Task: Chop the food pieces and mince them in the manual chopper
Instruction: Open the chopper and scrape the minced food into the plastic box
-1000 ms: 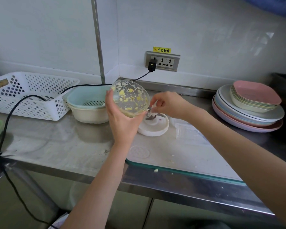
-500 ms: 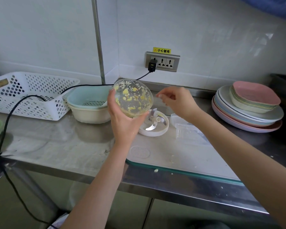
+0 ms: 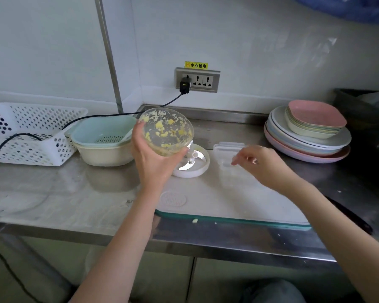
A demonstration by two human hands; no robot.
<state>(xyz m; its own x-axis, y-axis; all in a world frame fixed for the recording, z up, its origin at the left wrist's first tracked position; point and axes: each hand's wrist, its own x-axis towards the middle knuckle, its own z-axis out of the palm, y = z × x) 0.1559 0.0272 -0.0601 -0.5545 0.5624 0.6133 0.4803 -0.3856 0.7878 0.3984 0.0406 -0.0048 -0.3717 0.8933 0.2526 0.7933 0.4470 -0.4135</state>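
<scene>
This is a kitchen, more like a working kitchen than a home one. The steel counter (image 3: 53,193) runs along a white wall. On the counter lies a cutting board (image 3: 228,193). Right of the board stands a stack of plates (image 3: 304,136); left of it are a strainer bowl (image 3: 101,138) and a white basket (image 3: 31,132). Above it is a wall socket (image 3: 197,80).

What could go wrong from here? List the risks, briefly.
1. The chopper bowl is tilted in the left hand, so the minced yellow bits could spill onto the counter.
2. The blade lies exposed on the white lid; the right hand, reaching close by, might brush it.
</scene>
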